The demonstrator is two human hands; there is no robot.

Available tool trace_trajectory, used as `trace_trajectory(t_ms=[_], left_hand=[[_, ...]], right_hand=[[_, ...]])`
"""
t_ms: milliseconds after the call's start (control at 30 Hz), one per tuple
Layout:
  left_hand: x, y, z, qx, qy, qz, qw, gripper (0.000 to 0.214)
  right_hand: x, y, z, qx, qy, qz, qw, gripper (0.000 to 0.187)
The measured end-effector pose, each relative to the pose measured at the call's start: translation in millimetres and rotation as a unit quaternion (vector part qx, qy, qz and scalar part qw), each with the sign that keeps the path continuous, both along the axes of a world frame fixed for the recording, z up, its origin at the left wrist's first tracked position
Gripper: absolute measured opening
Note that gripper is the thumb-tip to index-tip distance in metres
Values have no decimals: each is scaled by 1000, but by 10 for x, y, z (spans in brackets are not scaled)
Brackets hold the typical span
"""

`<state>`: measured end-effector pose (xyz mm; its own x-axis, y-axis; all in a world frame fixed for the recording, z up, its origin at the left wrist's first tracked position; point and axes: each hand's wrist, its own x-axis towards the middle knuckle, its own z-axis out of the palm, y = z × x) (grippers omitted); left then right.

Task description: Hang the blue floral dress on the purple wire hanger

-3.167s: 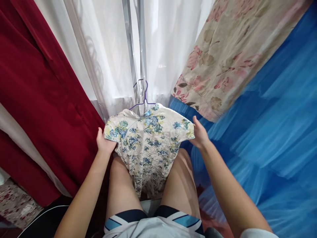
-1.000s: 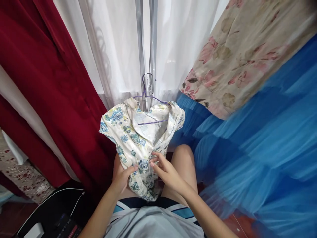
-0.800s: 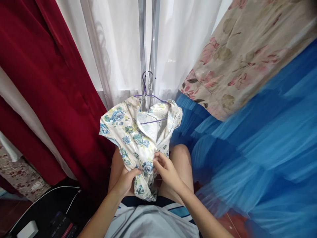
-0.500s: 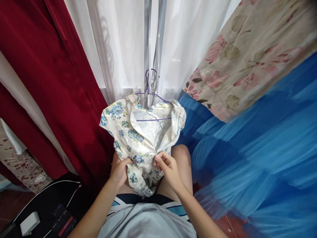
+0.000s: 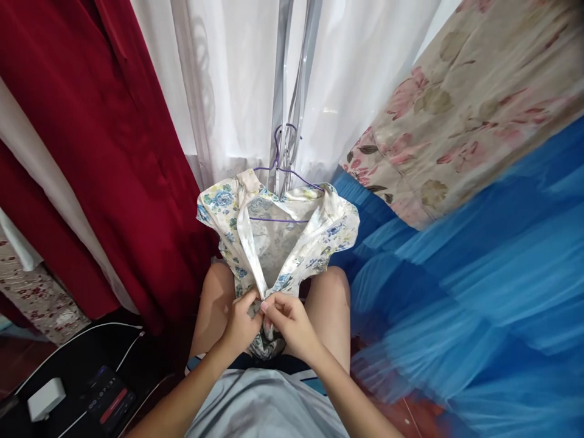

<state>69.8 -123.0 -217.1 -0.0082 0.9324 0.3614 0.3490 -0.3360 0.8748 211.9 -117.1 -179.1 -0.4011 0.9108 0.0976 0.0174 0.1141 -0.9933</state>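
Note:
A white, short-sleeved floral top (image 5: 319,252) with blue roses hangs on a purple hanger (image 5: 276,149). Its front opening spreads in a V, showing the pale inside and the hanger's lower bar. At the point of the V, my left hand (image 5: 241,328) pinches the edge of the cloth. My right hand (image 5: 292,322) is closed there too, its thumb and forefinger touching the same spot, where a small dark piece like a zip pull shows. The lower part of the top lies bunched between my thighs, partly hidden by my hands.
White curtains (image 5: 237,79) with silvery ribbons hang ahead, a dark red curtain (image 5: 132,182) on the left. To the right are a beige floral cloth (image 5: 438,134) and blue tulle (image 5: 456,292). A phone (image 5: 109,401), a white charger (image 5: 46,398) and cables lie at lower left.
My left hand has moved from the top's side up to the front opening, beside my right hand. My right hand has come slightly left and down. The V opening is now pulled straighter and wider.

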Motion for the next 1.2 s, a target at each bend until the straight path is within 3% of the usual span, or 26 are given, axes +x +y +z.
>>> trace_trajectory(t_ms=[133, 267, 400, 500, 567, 633, 767, 833, 900, 967, 1033, 1100, 1200], left_hand=[[-60, 55, 72, 18, 62, -24, 998, 13], [-46, 141, 126, 8, 145, 2, 989, 13], [80, 287, -6, -34, 154, 19, 987, 9], [175, 406, -88, -64, 136, 3, 989, 11], [169, 486, 4, -50, 123, -22, 991, 11], [85, 581, 276, 11, 85, -23, 996, 7], [-191, 872, 1183, 185, 3, 51, 982, 31], [-288, 1041, 1600, 220, 46, 10, 974, 35], [-323, 1176, 1873, 245, 116, -31, 962, 29], [-302, 1257, 1989, 268, 166, -35, 948, 25], [-260, 1305, 1993, 288, 167, -6, 943, 24], [-250, 1360, 1952, 295, 117, 24, 948, 23], [-411, 1526, 1915, 290, -32, 70, 954, 24]], right_hand=[[-22, 243, 304, -58, 77, -2, 995, 31], [-78, 807, 955, 22, 114, -80, 990, 34], [-167, 1357, 1559, 41, 158, -122, 979, 22], [-218, 1506, 1746, 59, 174, -138, 973, 20], [-221, 1482, 1747, 77, 187, -142, 969, 19], [-199, 1402, 1702, 96, 189, -144, 967, 18], [-142, 1217, 1627, 157, 127, -141, 969, 17], [-130, 1164, 1608, 204, 95, -131, 966, 18], [-131, 1158, 1572, 237, 63, -126, 961, 19], [-143, 1202, 1501, 261, 18, -143, 954, 21], [-163, 1282, 1399, 288, -27, -178, 941, 22], [-181, 1373, 1284, 307, -61, -203, 928, 20], [-145, 1473, 1121, 296, -110, -190, 930, 20]])
